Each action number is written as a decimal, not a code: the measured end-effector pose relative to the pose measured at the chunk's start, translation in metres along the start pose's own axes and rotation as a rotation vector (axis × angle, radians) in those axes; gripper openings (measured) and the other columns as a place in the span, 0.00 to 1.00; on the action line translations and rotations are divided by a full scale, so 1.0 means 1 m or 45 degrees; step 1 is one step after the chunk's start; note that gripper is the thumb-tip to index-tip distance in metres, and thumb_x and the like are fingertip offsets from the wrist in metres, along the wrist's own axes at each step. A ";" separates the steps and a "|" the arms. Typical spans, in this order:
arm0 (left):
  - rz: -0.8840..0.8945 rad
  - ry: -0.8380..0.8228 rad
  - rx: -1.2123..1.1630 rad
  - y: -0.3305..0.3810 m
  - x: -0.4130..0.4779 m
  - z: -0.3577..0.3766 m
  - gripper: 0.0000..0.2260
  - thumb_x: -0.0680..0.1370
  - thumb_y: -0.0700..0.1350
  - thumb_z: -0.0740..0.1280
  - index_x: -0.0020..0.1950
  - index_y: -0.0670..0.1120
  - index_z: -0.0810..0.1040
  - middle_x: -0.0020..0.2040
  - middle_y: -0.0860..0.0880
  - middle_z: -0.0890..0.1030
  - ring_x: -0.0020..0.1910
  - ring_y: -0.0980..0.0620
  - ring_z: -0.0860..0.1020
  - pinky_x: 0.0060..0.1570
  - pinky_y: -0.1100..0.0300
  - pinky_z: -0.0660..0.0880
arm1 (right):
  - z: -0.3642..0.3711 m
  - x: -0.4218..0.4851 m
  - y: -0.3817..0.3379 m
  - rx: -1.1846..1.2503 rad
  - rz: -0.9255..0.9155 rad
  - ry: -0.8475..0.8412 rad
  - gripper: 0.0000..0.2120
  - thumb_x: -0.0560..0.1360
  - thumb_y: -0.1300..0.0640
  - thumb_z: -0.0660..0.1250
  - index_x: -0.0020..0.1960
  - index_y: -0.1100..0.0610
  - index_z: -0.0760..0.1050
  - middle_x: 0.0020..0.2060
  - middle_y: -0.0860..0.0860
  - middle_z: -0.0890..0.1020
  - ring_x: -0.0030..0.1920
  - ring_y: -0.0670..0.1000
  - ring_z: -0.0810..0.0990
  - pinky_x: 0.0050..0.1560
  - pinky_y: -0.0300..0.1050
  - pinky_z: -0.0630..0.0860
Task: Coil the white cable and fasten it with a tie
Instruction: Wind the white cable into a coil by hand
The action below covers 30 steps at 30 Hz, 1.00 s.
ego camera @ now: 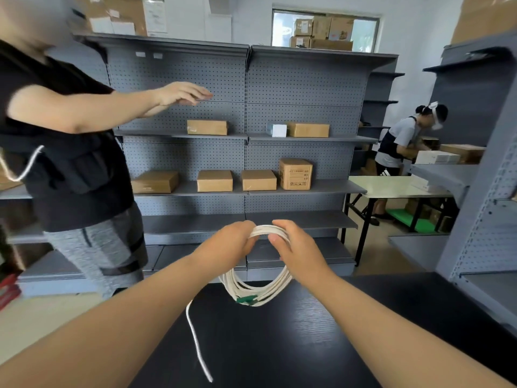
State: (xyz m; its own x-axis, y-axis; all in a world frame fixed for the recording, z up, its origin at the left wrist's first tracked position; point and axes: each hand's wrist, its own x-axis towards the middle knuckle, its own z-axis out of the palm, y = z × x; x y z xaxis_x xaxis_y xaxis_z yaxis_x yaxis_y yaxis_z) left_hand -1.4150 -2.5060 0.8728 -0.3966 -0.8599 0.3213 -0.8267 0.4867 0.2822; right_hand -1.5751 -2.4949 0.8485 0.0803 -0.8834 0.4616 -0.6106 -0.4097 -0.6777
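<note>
Left hand [232, 242] and right hand [296, 247] pinch the top of the white cable [260, 289], fingers curled round its loops, and the coil hangs over the dark surface [335, 345]. The green tie [246, 299] sits low. Best to keep the loops bunched and gather the loose tail [195, 340].

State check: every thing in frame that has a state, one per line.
white cable: coiled in loops, held above the black table, one end trailing loose.
green tie: wrapped round the coil's bottom strands.
left hand: grips the coil's top.
right hand: grips the coil's top.
cardboard boxes: closed, on the shelves.
</note>
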 end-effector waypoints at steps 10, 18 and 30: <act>-0.028 -0.080 -0.150 -0.006 -0.005 0.000 0.07 0.79 0.48 0.60 0.54 0.46 0.71 0.43 0.49 0.78 0.41 0.49 0.75 0.44 0.55 0.70 | 0.006 -0.001 -0.002 -0.086 -0.055 0.035 0.11 0.80 0.55 0.58 0.56 0.59 0.73 0.48 0.50 0.77 0.47 0.48 0.72 0.43 0.37 0.62; -0.145 -0.040 -0.429 -0.015 -0.010 0.006 0.04 0.79 0.47 0.62 0.51 0.48 0.71 0.41 0.48 0.77 0.37 0.54 0.73 0.38 0.62 0.68 | 0.006 -0.004 0.002 0.135 0.125 0.273 0.11 0.80 0.54 0.57 0.56 0.58 0.73 0.45 0.48 0.77 0.46 0.49 0.74 0.43 0.40 0.65; 0.052 -0.142 0.227 -0.005 -0.005 -0.012 0.04 0.79 0.41 0.55 0.46 0.44 0.68 0.36 0.47 0.71 0.36 0.46 0.70 0.38 0.52 0.66 | 0.004 -0.007 0.003 -0.066 0.001 -0.040 0.21 0.78 0.53 0.61 0.69 0.54 0.64 0.61 0.50 0.73 0.60 0.50 0.72 0.59 0.40 0.68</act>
State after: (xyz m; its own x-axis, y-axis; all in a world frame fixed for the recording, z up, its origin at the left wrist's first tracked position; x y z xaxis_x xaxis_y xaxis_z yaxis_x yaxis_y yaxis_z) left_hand -1.4043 -2.5025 0.8802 -0.4645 -0.8567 0.2240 -0.8627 0.4949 0.1038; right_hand -1.5743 -2.4913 0.8405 0.1039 -0.8907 0.4426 -0.6505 -0.3975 -0.6472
